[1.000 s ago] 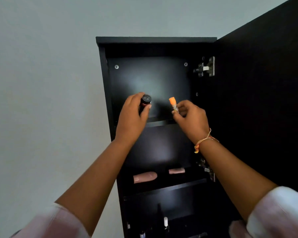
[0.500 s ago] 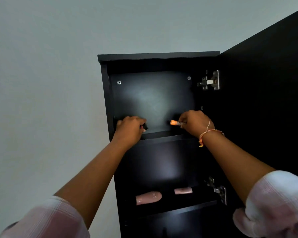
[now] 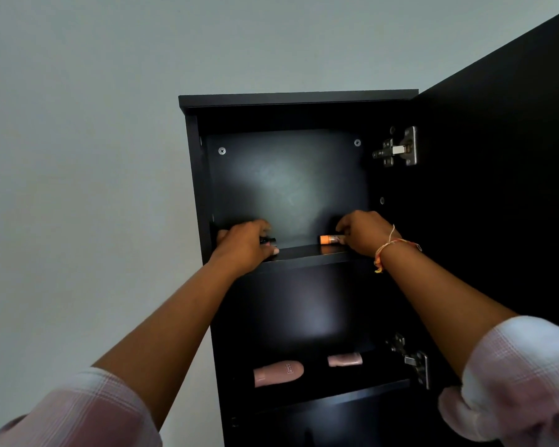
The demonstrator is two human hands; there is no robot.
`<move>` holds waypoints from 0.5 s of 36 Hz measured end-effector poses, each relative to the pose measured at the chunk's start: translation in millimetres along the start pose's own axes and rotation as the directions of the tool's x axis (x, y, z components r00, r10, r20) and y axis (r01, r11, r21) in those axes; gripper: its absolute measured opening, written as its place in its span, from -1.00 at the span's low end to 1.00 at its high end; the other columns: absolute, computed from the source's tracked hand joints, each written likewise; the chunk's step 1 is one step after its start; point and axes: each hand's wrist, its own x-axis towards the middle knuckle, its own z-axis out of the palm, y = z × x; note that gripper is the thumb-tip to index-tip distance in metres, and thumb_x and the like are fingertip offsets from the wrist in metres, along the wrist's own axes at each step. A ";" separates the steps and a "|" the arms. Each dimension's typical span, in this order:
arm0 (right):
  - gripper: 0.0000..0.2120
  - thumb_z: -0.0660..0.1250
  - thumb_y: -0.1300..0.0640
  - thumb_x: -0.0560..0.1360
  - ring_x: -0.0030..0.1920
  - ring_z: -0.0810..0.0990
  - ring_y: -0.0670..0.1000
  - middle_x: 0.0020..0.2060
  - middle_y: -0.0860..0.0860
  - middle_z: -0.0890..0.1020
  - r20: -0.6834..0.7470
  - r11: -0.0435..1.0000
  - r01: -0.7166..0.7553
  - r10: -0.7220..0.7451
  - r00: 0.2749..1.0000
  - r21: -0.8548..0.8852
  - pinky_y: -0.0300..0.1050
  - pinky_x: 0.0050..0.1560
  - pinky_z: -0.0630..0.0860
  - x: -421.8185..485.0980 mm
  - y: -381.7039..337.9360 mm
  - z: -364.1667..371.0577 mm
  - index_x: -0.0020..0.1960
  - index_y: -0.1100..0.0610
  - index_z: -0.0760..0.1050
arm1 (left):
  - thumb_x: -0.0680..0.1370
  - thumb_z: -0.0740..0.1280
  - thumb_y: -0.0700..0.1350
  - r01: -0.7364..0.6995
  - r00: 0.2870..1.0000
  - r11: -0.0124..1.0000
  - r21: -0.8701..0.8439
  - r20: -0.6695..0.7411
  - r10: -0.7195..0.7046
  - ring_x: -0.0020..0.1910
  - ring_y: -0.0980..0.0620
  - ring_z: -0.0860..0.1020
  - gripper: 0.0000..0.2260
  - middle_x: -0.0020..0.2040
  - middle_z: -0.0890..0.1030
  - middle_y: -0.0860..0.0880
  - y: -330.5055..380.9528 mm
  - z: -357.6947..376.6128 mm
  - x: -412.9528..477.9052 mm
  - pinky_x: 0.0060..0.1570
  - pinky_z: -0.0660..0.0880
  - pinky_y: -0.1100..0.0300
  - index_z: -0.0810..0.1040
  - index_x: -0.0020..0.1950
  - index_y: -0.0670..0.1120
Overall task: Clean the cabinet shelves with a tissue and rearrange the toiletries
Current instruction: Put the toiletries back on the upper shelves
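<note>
Left hand gripping dark bottle, right hand pinching orange-capped tube, had lowered both onto top shelf; release pending.

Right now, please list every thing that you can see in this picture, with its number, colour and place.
cabinet: one, black, against a pale wall, door open at right
hinges: two, silver, right inner side
screws: two, silver, back panel top
pink tubes: two, pink, lying on the lower shelf
orange-capped tube: one, orange cap, top shelf, right
black container: one, black, top shelf left, mostly hidden
bracelet: one, orange-yellow, right wrist
left hand: one, grips the black container
right hand: one, holds the orange-capped tube
</note>
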 end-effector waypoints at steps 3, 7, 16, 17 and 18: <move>-0.68 0.42 0.07 0.49 0.17 0.60 0.11 0.14 0.05 0.65 -0.003 1.000 -0.007 0.007 1.000 0.013 -0.11 0.16 0.52 0.4 1.5 0.4 0.24 0.01 0.58 | 0.45 0.45 0.12 0.001 1.000 1.000 -0.016 -0.001 -0.001 0.29 -0.01 0.48 -0.51 0.26 0.57 0.08 -0.4 0.7 -1.1 0.28 0.24 0.03 0.45 0.34 0.08; -0.60 0.45 -0.03 0.47 0.20 0.58 0.13 0.16 0.07 0.64 -0.006 0.999 0.000 0.001 1.000 0.034 -0.10 0.17 0.51 -0.7 1.5 0.3 0.28 0.04 0.56 | 0.43 0.46 0.17 -0.003 1.000 1.000 -0.018 0.007 0.003 0.30 -0.01 0.47 -0.46 0.25 0.57 0.09 -0.7 -0.5 -2.3 0.26 0.24 0.04 0.44 0.35 0.07; -0.58 0.44 -0.07 0.47 0.20 0.58 0.12 0.18 0.08 0.63 -0.007 0.998 -0.021 0.021 1.000 0.056 -0.06 0.20 0.52 -4.9 2.2 0.2 0.29 0.04 0.55 | 0.46 0.43 0.18 0.007 0.999 1.000 -0.003 0.042 -0.007 0.34 -0.05 0.44 -0.46 0.31 0.54 0.04 0.7 -2.2 -3.5 0.33 0.23 -0.03 0.44 0.38 0.04; -0.57 0.44 -0.07 0.47 0.20 0.58 0.12 0.19 0.09 0.63 -0.008 0.998 -0.025 0.026 1.000 0.062 -0.06 0.20 0.52 -5.3 2.4 0.0 0.29 0.04 0.55 | 0.46 0.42 0.18 0.008 0.999 1.000 0.006 0.051 -0.008 0.34 -0.05 0.44 -0.47 0.31 0.54 0.04 1.1 -2.5 -3.4 0.33 0.23 -0.04 0.44 0.38 0.04; -0.57 0.45 -0.07 0.47 0.20 0.58 0.12 0.19 0.09 0.63 -0.011 0.997 -0.028 0.029 1.000 0.067 -0.07 0.21 0.52 -5.5 2.4 -0.1 0.29 0.04 0.55 | 0.47 0.41 0.17 0.007 0.998 1.000 0.013 0.058 -0.008 0.34 -0.06 0.44 -0.48 0.32 0.53 0.04 1.3 -2.8 -3.3 0.33 0.23 -0.04 0.44 0.38 0.04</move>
